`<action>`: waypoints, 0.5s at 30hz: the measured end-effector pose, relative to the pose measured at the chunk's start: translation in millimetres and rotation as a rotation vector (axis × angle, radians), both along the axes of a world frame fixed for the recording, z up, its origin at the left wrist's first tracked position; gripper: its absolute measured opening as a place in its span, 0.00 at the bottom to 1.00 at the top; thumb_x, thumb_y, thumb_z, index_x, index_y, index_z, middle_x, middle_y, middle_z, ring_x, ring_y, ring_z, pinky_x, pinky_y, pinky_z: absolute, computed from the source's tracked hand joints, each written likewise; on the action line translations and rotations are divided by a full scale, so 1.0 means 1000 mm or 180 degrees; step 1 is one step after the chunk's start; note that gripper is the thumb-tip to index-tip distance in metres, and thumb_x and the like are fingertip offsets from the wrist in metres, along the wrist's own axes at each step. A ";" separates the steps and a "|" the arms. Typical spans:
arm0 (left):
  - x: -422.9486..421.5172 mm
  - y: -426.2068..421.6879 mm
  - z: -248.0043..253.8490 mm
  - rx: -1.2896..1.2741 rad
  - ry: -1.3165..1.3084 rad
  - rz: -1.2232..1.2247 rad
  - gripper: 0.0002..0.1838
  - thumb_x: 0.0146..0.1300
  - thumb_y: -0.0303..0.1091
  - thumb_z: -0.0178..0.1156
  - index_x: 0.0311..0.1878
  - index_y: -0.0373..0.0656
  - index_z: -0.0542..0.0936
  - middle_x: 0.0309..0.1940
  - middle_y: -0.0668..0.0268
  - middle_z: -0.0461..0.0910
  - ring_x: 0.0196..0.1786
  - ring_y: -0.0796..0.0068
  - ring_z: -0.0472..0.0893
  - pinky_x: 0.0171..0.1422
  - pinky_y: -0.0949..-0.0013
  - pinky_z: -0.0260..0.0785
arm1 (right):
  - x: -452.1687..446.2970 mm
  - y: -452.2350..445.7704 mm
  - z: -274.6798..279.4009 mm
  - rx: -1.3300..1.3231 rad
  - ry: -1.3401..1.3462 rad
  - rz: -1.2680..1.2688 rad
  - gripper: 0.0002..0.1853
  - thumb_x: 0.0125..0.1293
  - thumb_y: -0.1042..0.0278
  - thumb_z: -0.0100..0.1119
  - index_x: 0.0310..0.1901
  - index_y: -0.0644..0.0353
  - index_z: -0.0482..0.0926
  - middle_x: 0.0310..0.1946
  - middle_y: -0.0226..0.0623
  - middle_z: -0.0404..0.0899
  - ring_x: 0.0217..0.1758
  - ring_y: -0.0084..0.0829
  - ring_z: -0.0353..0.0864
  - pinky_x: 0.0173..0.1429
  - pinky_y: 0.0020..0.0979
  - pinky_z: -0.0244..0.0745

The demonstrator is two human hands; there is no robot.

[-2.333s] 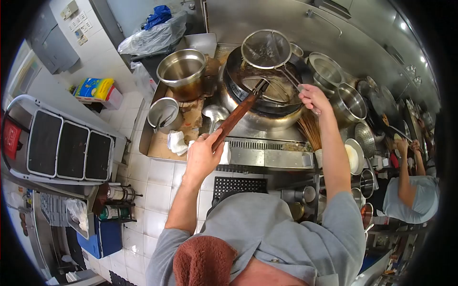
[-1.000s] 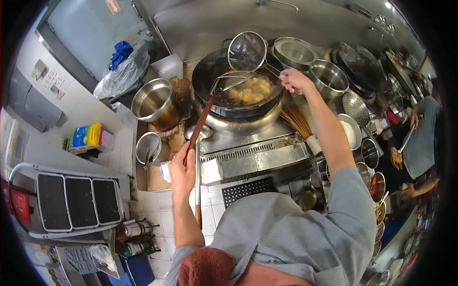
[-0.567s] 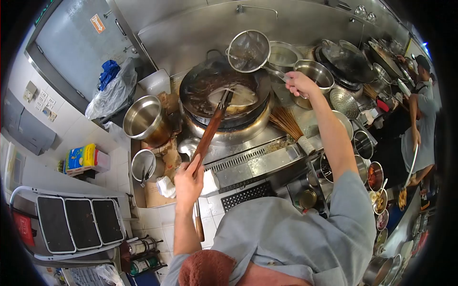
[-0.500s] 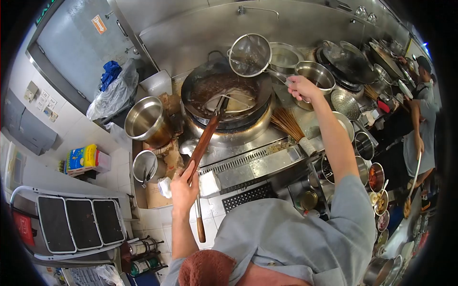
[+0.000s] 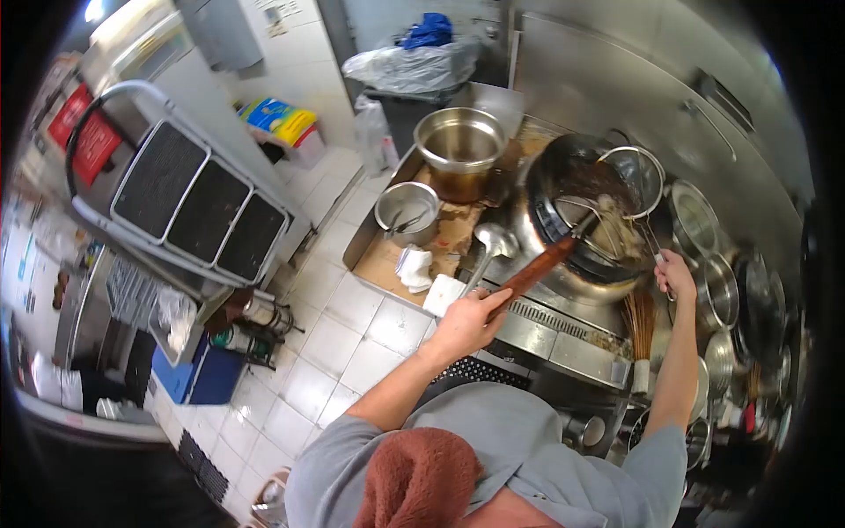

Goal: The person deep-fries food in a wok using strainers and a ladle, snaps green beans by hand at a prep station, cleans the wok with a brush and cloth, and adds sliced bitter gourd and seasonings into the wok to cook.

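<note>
My left hand (image 5: 471,321) is wrapped round the thick wooden handle (image 5: 541,267) of a wire skimmer, whose head rests at the wok's near side with pale, wet-looking food pieces (image 5: 613,233) in it. Dark liquid fills the black wok (image 5: 539,187) on the burner. My right hand (image 5: 676,275) grips the thin handle of a round fine-mesh strainer (image 5: 637,182), which is over the wok's right side, close to the skimmer. A metal ladle (image 5: 495,239) lies left of the wok, its handle running towards my left hand. White folded cloths (image 5: 443,295) are beside that hand.
Left of the wok stand a tall steel pot (image 5: 462,141) and a smaller pot (image 5: 407,214) with utensils inside. A bamboo brush (image 5: 640,339) lies to the right, near a steel pot (image 5: 717,290). A folding step ladder (image 5: 207,198) stands at left on the tiled floor.
The view has swung left. The mesh strainer has come down and nearer the skimmer from above the wok's far right rim. Pale food now shows raised in the skimmer. Both hands keep their grips.
</note>
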State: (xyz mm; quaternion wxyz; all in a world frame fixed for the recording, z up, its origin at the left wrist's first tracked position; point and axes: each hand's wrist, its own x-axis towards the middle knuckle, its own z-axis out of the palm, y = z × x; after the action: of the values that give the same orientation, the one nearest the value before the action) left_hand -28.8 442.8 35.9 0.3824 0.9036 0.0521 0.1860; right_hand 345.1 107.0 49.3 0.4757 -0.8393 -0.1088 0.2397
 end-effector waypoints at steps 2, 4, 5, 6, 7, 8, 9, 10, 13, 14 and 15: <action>-0.002 -0.003 -0.003 -0.0012 0.0075 0.0035 0.22 0.58 0.32 0.61 0.57 0.45 0.75 0.40 0.50 0.77 0.38 0.48 0.80 0.44 0.56 0.74 | 0.002 0.017 -0.001 0.0156 0.0217 -0.0040 0.22 0.67 0.77 0.42 0.63 0.64 0.63 0.21 0.31 0.69 0.12 0.20 0.63 0.13 0.24 0.58; -0.004 -0.005 -0.004 -0.0003 0.0204 0.0077 0.22 0.58 0.32 0.61 0.58 0.46 0.75 0.42 0.50 0.77 0.39 0.49 0.80 0.45 0.56 0.74 | -0.002 0.029 -0.002 0.0545 0.0295 -0.0078 0.21 0.69 0.74 0.44 0.63 0.64 0.64 0.23 0.29 0.70 0.13 0.17 0.62 0.13 0.22 0.57; -0.004 -0.005 -0.008 -0.0038 0.0187 0.0049 0.24 0.58 0.32 0.62 0.59 0.46 0.74 0.45 0.49 0.75 0.40 0.49 0.80 0.46 0.56 0.73 | -0.003 0.034 -0.002 0.0541 0.0302 -0.0078 0.21 0.69 0.74 0.44 0.63 0.64 0.64 0.23 0.29 0.70 0.13 0.17 0.62 0.13 0.22 0.57; -0.004 -0.006 -0.010 -0.0074 0.0173 -0.0011 0.25 0.57 0.32 0.62 0.61 0.47 0.73 0.48 0.48 0.73 0.41 0.49 0.80 0.47 0.56 0.73 | -0.006 0.040 0.001 0.0680 0.0278 -0.0023 0.19 0.69 0.73 0.45 0.61 0.65 0.65 0.23 0.28 0.69 0.13 0.16 0.60 0.13 0.21 0.56; -0.005 -0.008 -0.011 -0.0079 0.0183 -0.0077 0.25 0.57 0.32 0.62 0.61 0.47 0.73 0.48 0.48 0.73 0.41 0.49 0.80 0.47 0.56 0.73 | -0.011 0.044 0.004 0.0821 0.0247 -0.0004 0.17 0.70 0.71 0.46 0.59 0.66 0.67 0.22 0.27 0.69 0.12 0.15 0.59 0.13 0.19 0.54; -0.007 -0.008 -0.010 -0.0108 0.0283 -0.0034 0.27 0.57 0.32 0.63 0.62 0.48 0.72 0.50 0.47 0.71 0.41 0.48 0.79 0.48 0.56 0.73 | -0.020 0.050 0.011 0.0985 0.0258 -0.0043 0.14 0.70 0.70 0.48 0.54 0.66 0.70 0.21 0.26 0.69 0.12 0.12 0.58 0.12 0.17 0.52; -0.007 -0.007 -0.009 -0.0130 0.0385 -0.0018 0.28 0.56 0.32 0.63 0.63 0.48 0.71 0.52 0.47 0.70 0.42 0.48 0.79 0.49 0.57 0.73 | -0.018 0.050 0.012 0.1137 0.0305 0.0031 0.13 0.70 0.69 0.48 0.52 0.66 0.70 0.21 0.26 0.68 0.12 0.12 0.58 0.12 0.17 0.51; -0.005 -0.005 -0.010 -0.0428 0.0547 -0.0105 0.30 0.55 0.30 0.64 0.63 0.49 0.70 0.54 0.46 0.68 0.45 0.47 0.78 0.51 0.58 0.73 | -0.015 0.049 0.010 0.1296 0.0344 0.0084 0.12 0.70 0.69 0.49 0.51 0.66 0.71 0.20 0.25 0.68 0.12 0.11 0.58 0.12 0.17 0.50; 0.000 0.000 -0.019 -0.0361 0.0191 -0.0194 0.30 0.53 0.27 0.66 0.61 0.45 0.71 0.52 0.48 0.69 0.48 0.49 0.77 0.52 0.58 0.73 | -0.034 0.057 0.034 0.1507 0.0230 -0.0329 0.15 0.70 0.71 0.47 0.55 0.67 0.69 0.25 0.32 0.73 0.12 0.13 0.61 0.12 0.17 0.52; 0.001 0.002 -0.025 -0.0386 0.0152 -0.0248 0.33 0.52 0.27 0.67 0.63 0.43 0.68 0.51 0.48 0.69 0.48 0.49 0.76 0.52 0.59 0.72 | -0.043 0.059 0.047 0.1594 0.0223 -0.0550 0.16 0.70 0.71 0.47 0.57 0.67 0.68 0.27 0.33 0.74 0.13 0.13 0.62 0.13 0.17 0.54; 0.002 0.003 -0.024 -0.0347 0.0223 -0.0420 0.33 0.52 0.27 0.67 0.63 0.43 0.68 0.51 0.48 0.69 0.48 0.49 0.76 0.52 0.59 0.72 | -0.043 0.054 0.054 0.1730 0.0147 -0.0528 0.17 0.69 0.71 0.47 0.57 0.67 0.68 0.29 0.34 0.75 0.13 0.14 0.63 0.13 0.18 0.56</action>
State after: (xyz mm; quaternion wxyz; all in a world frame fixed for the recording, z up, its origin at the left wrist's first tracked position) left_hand -27.2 445.6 11.9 0.4403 0.8889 0.0160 0.1256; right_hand 301.9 160.7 103.4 0.7037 -0.6813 -0.0892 0.1811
